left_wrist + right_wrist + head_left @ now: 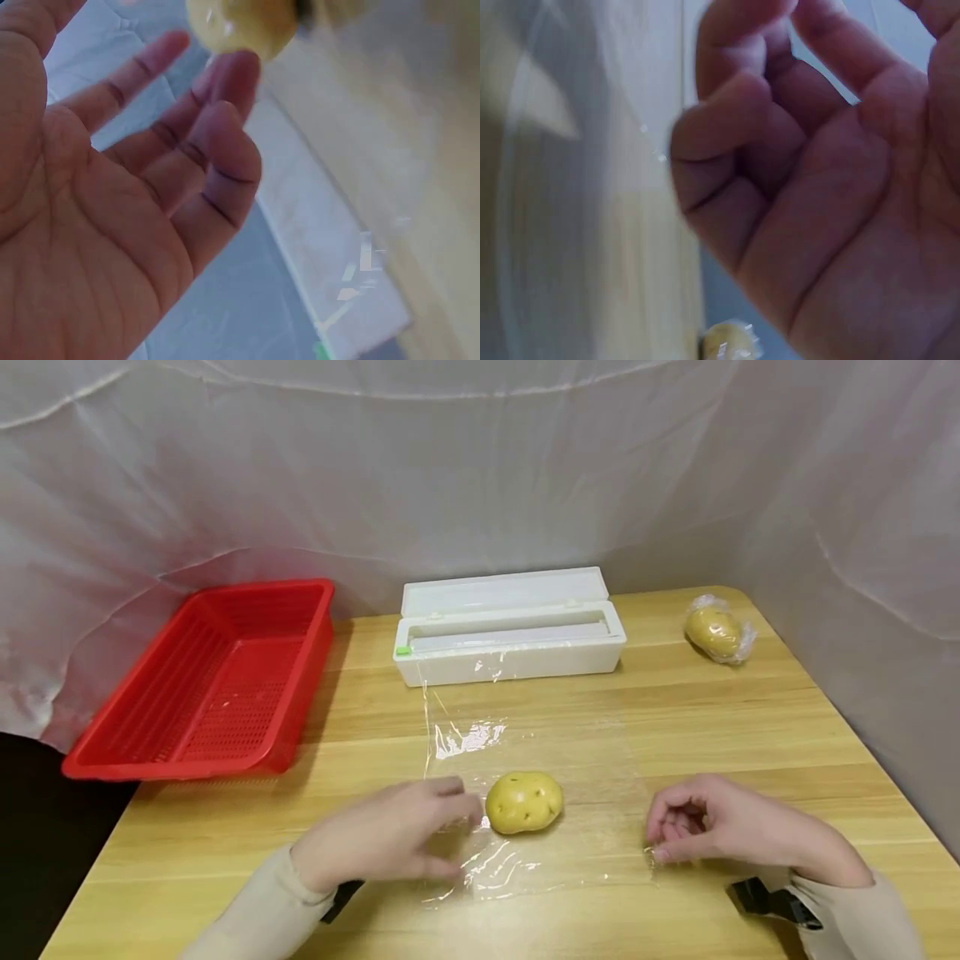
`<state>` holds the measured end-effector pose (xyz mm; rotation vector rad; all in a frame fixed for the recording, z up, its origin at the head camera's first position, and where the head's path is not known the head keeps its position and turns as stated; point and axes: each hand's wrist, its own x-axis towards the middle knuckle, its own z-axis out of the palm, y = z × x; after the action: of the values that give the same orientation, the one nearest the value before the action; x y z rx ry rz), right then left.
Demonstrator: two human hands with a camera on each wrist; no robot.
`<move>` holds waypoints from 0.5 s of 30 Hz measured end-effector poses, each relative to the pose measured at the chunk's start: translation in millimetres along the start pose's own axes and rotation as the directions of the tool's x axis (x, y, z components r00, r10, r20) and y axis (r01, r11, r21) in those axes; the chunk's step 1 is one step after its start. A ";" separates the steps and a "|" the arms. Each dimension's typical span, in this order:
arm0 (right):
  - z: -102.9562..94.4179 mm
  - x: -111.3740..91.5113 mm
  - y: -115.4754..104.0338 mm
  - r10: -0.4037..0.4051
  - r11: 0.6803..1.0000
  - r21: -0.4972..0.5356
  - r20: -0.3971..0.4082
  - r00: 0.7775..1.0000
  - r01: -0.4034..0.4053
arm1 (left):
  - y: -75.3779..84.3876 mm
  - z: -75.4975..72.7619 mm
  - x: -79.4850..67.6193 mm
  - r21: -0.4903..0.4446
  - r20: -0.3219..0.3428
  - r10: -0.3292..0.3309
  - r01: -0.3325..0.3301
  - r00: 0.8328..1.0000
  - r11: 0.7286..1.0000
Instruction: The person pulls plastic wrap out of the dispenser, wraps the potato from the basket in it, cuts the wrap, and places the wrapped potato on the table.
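Note:
A bare potato [524, 802] lies on a sheet of clear cling film [592, 777] spread over the table. The film runs from a white cling film box [517, 667] with its lid up. My left hand [397, 831] is just left of the potato, fingers loosely bent and slightly blurred; the left wrist view shows its palm with nothing in it. At the film's right edge, my right hand [705, 827] has curled fingers and pinches the edge near the thumb tip. The right wrist view hides that pinch but shows the curled fingers [720, 142].
A red plastic basket [300, 693] stands at the left of the wooden table [787, 752]. Toward the back right corner sits a potato wrapped in film [714, 628]. Pale cloth [480, 468] hangs behind the table and along its right side.

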<state>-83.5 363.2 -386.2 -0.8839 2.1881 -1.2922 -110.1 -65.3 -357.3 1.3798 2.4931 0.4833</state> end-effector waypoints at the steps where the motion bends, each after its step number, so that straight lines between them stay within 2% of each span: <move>1: 1.1 -1.4 -2.1 0.006 1.000 -0.006 0.011 1.000 -0.006 | 0.9 4.5 -6.0 0.007 0.013 0.002 -0.002 1.000 1.000; 3: 2.5 -4.6 -5.3 0.018 0.999 -0.039 0.017 1.000 -0.017 | 2.2 14.3 -15.8 0.031 0.044 -0.008 0.007 0.999 0.999; 7: 7.0 -9.7 -6.9 0.054 0.995 -0.087 0.018 0.998 -0.053 | 0.6 30.6 -28.9 0.048 0.055 -0.013 0.010 0.998 0.999; 11: 14.6 -7.5 -5.6 0.106 0.988 -0.111 0.030 0.994 -0.102 | -4.2 37.0 -35.9 0.025 0.039 -0.028 0.028 0.999 0.999; 15: 18.6 -4.4 -2.0 0.115 0.982 -0.153 0.015 0.993 -0.111 | -9.0 38.3 -39.1 0.004 0.007 -0.012 0.012 1.000 1.000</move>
<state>-67.6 354.5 -392.9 -0.8137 2.3063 -1.0686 -82.4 -96.8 -393.6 1.3649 2.4966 0.4708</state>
